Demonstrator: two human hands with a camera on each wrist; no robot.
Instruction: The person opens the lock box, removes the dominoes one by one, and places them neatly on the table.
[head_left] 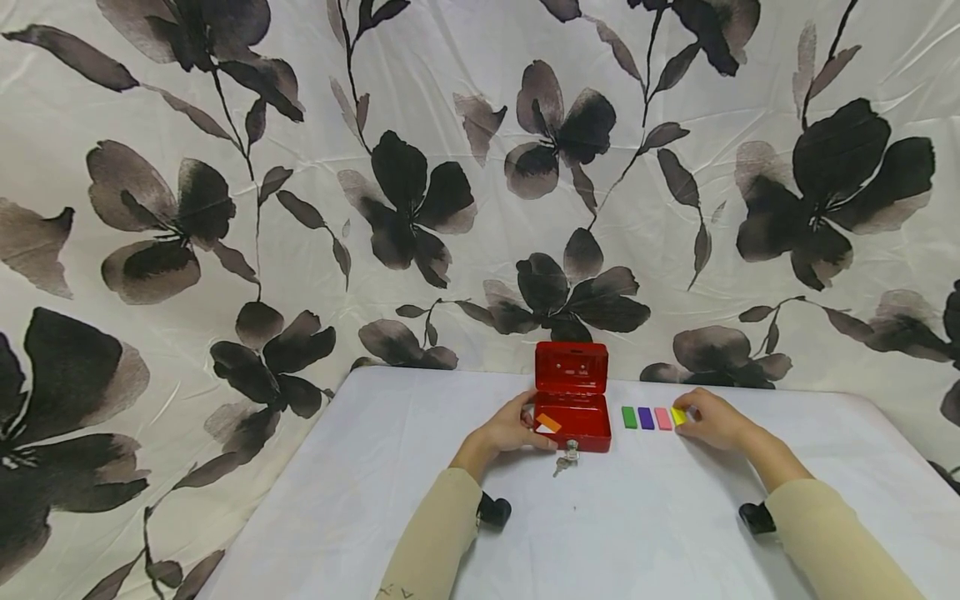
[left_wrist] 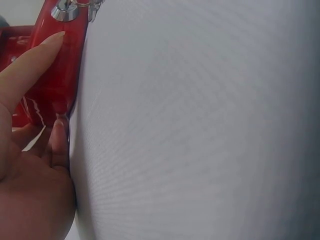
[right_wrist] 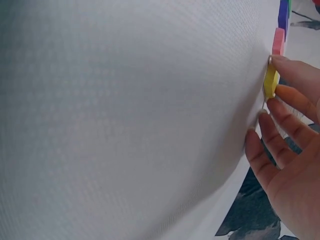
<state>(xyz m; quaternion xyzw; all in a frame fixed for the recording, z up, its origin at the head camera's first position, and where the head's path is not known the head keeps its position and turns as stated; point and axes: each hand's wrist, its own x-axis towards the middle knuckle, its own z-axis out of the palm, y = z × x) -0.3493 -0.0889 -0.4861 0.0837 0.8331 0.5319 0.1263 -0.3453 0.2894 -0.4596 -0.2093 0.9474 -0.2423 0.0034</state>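
A small red cash box (head_left: 591, 417) stands on the table with its lid raised. My left hand (head_left: 507, 428) holds it by the left front corner, the thumb along the front face below the lock (left_wrist: 65, 12) and the other fingers at the left side. Inside the box lie an orange block (head_left: 551, 422) and a white piece (head_left: 545, 430). My right hand (head_left: 712, 421) pinches a yellow block (right_wrist: 270, 80) between thumb and fingers, at the right end of a row. Left of it lie a pink block (head_left: 663, 418), a purple block (head_left: 646, 418) and a green block (head_left: 629, 417).
Keys (head_left: 560, 465) hang from the lock at the front of the box. A white cloth covers the table (head_left: 585, 542). Behind it hangs a flower-patterned curtain (head_left: 450, 100). Each wrist carries a black camera mount (head_left: 493, 510).
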